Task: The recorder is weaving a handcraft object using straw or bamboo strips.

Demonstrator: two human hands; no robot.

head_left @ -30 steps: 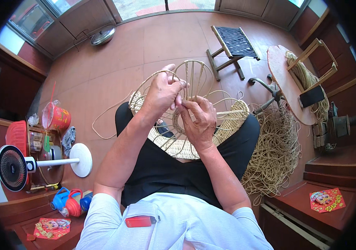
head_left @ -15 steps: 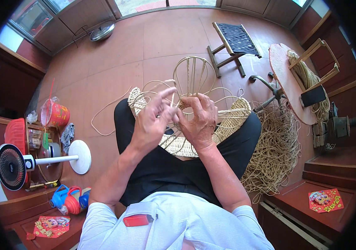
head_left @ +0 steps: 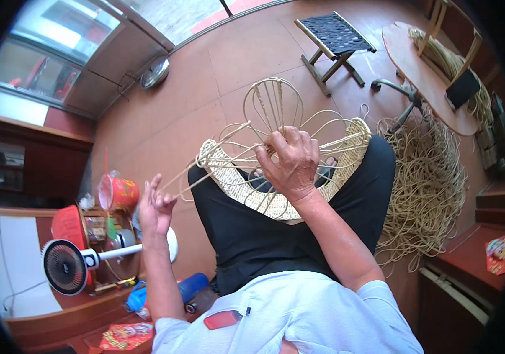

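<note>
On my lap rests a wire frame [head_left: 270, 106] of rounded loops, partly wrapped in a curved band of woven straw-coloured cord [head_left: 246, 194]. My right hand [head_left: 291, 162] is closed on the frame's middle, where the loops meet; its fingers hide part of the join. Off to the left, my left hand [head_left: 158, 203] is raised with fingers bent around a strand of cord [head_left: 190, 171]. That cord runs taut, in two lines, from the hand to the frame's left side.
A large tangled heap of cord [head_left: 423, 183] lies on the floor at right. Beyond it stand a folding stool [head_left: 335, 38] and a round-topped table [head_left: 406, 53]. At left are a white fan [head_left: 66, 266], a red bucket [head_left: 119, 192] and a blue bottle [head_left: 193, 286].
My left hand has moved from beside the frame's middle out to the left, drawing the cord tight. My right hand keeps hold of the frame. The whole view has turned leftward.
</note>
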